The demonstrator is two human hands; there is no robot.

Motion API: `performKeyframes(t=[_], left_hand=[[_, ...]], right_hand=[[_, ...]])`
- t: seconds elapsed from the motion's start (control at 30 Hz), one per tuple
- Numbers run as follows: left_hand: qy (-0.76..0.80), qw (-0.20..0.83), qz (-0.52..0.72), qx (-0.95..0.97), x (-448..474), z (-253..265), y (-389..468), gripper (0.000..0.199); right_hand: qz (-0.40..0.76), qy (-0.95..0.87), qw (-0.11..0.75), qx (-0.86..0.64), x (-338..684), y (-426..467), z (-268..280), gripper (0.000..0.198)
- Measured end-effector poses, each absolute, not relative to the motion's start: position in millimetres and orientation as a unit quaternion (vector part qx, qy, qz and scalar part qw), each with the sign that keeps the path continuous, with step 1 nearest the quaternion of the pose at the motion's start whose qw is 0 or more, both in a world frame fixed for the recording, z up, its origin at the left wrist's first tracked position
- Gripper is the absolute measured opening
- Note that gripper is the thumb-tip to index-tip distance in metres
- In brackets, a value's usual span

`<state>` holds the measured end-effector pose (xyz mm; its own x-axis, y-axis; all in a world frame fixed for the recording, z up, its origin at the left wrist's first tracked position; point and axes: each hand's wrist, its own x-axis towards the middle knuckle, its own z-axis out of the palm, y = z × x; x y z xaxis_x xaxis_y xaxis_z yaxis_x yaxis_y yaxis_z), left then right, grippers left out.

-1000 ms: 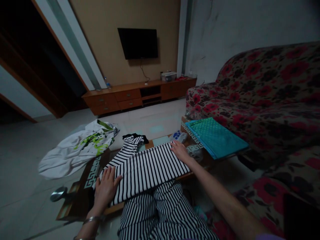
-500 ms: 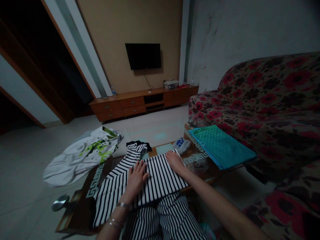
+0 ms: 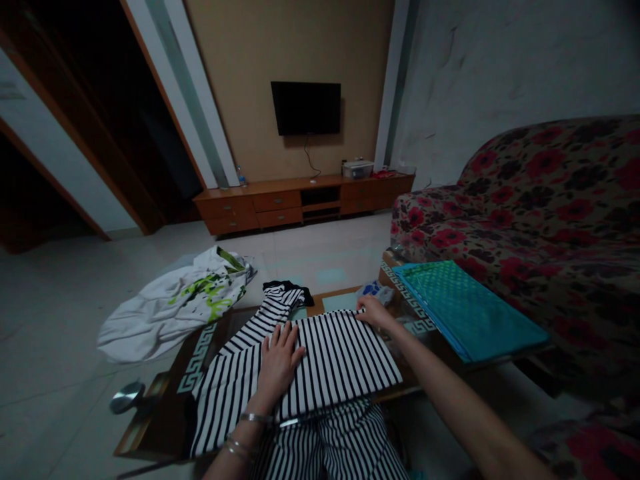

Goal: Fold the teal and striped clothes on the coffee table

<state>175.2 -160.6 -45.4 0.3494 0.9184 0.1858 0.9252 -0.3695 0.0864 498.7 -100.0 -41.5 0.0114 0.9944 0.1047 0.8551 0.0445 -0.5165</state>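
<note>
A black-and-white striped shirt lies spread over the coffee table, its sleeve with a black end stretching toward the far side. My left hand rests flat on the middle of the shirt with fingers spread; bracelets circle that wrist. At the shirt's far right corner, my right hand pinches the edge of the cloth between thumb and fingers. Some fingertips of this hand are hidden. Striped trousers on my legs show below the near edge.
A white garment with a green print lies at the table's left. On the right end sits a folded teal cloth, near a plastic bag. A floral sofa stands at the right, a TV cabinet ahead.
My right hand has gone from lying flat on the shirt to gripping its far right corner. My left hand stays flat on it. The view has shifted slightly left.
</note>
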Motion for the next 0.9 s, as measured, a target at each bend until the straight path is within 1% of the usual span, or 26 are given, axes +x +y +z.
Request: performKeyframes(t=[0.07, 0.2, 0.27, 0.33, 0.43, 0.5, 0.6, 0.73, 0.8, 0.9], left_hand=[[-0.562, 0.017, -0.103, -0.821, 175, -46, -160, 0.054], [-0.560, 0.019, -0.107, -0.822, 174, -47, -161, 0.055], [-0.555, 0.016, -0.110, -0.825, 173, -49, -161, 0.056], [-0.555, 0.006, -0.110, -0.825, 174, -50, -159, 0.056], [-0.570, -0.008, -0.118, -0.813, 176, -47, -152, 0.046], [-0.573, -0.005, -0.132, -0.809, 179, -40, -142, 0.040], [-0.554, 0.005, -0.138, -0.821, 183, -26, -123, 0.037], [-0.524, -0.013, -0.098, -0.846, 184, -6, -100, 0.031], [-0.516, -0.020, -0.077, -0.853, 182, -1, -93, 0.025], [-0.514, -0.016, -0.068, -0.855, 177, 1, -86, 0.021]], right_hand=[[0.182, -0.684, 0.245, -0.662, 502, -99, -45, 0.012], [0.213, -0.662, 0.289, -0.658, 507, -105, -53, 0.029], [0.219, -0.654, 0.305, -0.657, 510, -109, -56, 0.034], [0.224, -0.650, 0.314, -0.654, 513, -111, -57, 0.034], [0.240, -0.651, 0.317, -0.646, 515, -109, -56, 0.032], [0.259, -0.656, 0.316, -0.635, 516, -105, -54, 0.031], [0.288, -0.662, 0.311, -0.618, 517, -99, -53, 0.028], [0.311, -0.665, 0.304, -0.607, 519, -98, -52, 0.025], [0.326, -0.668, 0.306, -0.595, 521, -100, -50, 0.028], [0.356, -0.674, 0.311, -0.567, 524, -102, -47, 0.032]])
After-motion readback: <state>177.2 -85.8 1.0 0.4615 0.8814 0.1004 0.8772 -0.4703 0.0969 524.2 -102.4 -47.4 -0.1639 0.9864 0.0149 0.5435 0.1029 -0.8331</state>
